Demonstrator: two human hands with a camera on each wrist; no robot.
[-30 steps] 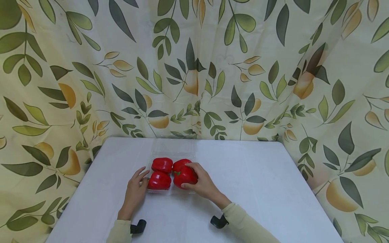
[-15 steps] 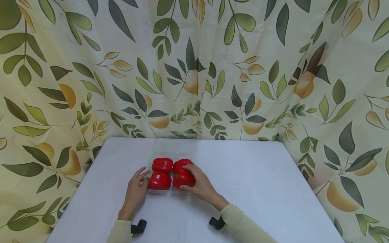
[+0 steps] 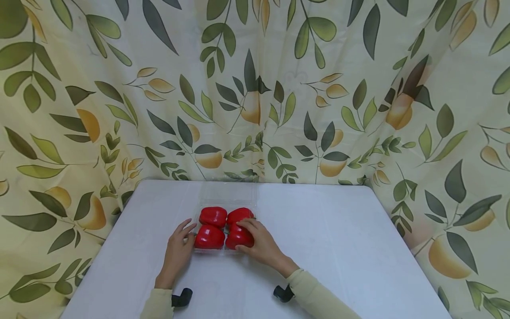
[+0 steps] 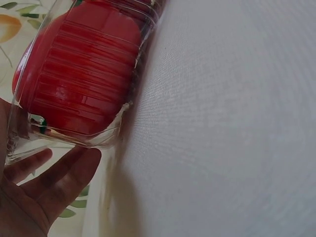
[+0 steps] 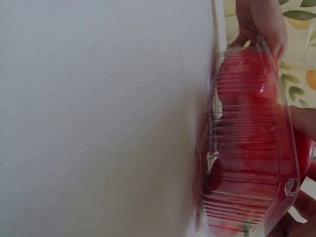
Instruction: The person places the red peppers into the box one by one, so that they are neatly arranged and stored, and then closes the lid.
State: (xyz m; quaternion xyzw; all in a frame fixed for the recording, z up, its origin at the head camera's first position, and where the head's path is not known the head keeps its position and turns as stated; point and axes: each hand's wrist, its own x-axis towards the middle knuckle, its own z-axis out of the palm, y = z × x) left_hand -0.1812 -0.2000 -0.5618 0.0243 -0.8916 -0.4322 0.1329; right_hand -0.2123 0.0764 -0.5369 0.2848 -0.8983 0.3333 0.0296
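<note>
Red bell peppers [image 3: 213, 217] fill a hinged clear plastic container [image 5: 242, 197], whose lid [image 3: 227, 192] lies folded back behind them. With thumb and fingers spread across it, my right hand [image 3: 264, 244] grips the front right bell pepper [image 3: 238, 238] from its right side, low in the container. At the container's left edge, my left hand [image 3: 178, 249] holds the rim beside the front left bell pepper [image 3: 209, 238]. In the left wrist view, the left fingers [image 4: 66, 177] reach under the container's end, and a pepper shows through the ribbed wall.
The container stands on a white-covered table [image 3: 318, 221], toward its back left. A leaf-and-fruit patterned curtain [image 3: 255, 110] hangs close behind the table. Black wrist mounts [image 3: 182, 297] stick out beneath both sleeves.
My right hand has moved slightly left and down, lowering the front right bell pepper into its corner; its green stem has turned out of sight. My left hand stays at the container's edge.
</note>
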